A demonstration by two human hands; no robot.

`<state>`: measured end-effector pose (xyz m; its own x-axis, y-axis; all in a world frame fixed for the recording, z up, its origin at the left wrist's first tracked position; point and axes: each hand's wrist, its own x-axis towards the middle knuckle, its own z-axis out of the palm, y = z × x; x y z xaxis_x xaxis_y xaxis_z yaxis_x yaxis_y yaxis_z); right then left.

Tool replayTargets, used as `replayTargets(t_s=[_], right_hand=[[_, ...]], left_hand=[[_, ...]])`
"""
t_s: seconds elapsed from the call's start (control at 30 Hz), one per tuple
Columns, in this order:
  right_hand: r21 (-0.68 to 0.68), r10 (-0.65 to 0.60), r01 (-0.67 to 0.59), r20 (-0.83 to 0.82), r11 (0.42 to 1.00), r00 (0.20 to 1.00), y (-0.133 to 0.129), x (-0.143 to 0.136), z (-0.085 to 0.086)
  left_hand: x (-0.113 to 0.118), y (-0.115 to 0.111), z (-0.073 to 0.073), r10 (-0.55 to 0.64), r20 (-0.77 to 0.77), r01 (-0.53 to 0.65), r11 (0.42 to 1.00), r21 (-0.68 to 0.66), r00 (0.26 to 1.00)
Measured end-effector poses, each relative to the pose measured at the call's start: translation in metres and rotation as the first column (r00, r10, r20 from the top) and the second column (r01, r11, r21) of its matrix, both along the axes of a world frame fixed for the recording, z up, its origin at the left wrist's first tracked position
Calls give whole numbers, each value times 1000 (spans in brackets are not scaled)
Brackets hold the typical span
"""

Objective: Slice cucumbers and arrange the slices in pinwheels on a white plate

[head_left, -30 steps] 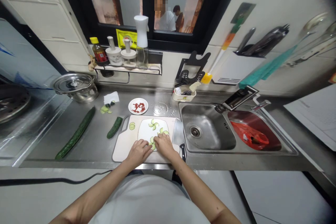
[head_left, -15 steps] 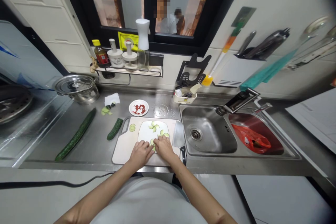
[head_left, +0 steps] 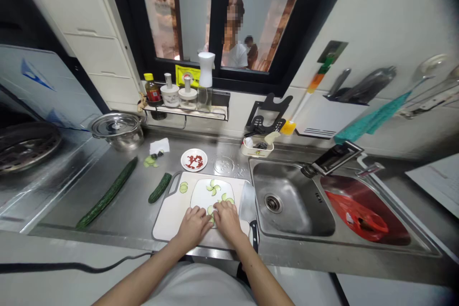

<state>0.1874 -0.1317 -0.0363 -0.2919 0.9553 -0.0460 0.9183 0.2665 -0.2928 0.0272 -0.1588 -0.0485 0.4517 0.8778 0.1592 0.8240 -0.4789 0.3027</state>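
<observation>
Both hands meet over the near part of a white plate (head_left: 201,196), which lies on a cream cutting board (head_left: 168,217). With its fingers bent, my left hand (head_left: 194,226) pinches at cucumber slices (head_left: 211,211) by the plate's near edge. From the other side my right hand (head_left: 226,220) presses curled fingertips to the same slices; the fingers partly hide them. Fanned cucumber slices (head_left: 213,187) lie at the plate's far side, with more at its right. A small stack of slices (head_left: 183,187) rests on the board's left. The cleaver (head_left: 247,202) lies along the board's right edge.
A long cucumber (head_left: 107,193) and a cut cucumber piece (head_left: 159,188) lie left of the board. Behind it stands a small plate of red pieces (head_left: 194,159). To the right is the sink (head_left: 292,198); a lidded steel pot (head_left: 120,131) stands at the back left.
The camera view has tilted up, so the whole scene sits lower in the picture. Both hands stay at the cucumber slices by the plate's near edge, with little visible shift.
</observation>
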Motion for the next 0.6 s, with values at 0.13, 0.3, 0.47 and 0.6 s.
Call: replayTargets(t_s=[0.13, 0.3, 0.47, 0.6], right_hand=[[122, -38, 56, -147, 991, 988, -2, 5, -2], [198, -28, 79, -248, 977, 968, -5, 10, -2], [223, -21, 89, -291, 971, 956, -6, 11, -3], [233, -18, 96, -314, 968, 949, -6, 11, -3]], left_hand=[[-1, 3, 0, 76, 84, -70, 995, -67, 994], [-24, 27, -5, 342, 176, -335, 940, -67, 923], [-48, 54, -11, 536, 18, -535, 843, -56, 844], [-50, 60, -16, 575, -87, -581, 810, -77, 813]])
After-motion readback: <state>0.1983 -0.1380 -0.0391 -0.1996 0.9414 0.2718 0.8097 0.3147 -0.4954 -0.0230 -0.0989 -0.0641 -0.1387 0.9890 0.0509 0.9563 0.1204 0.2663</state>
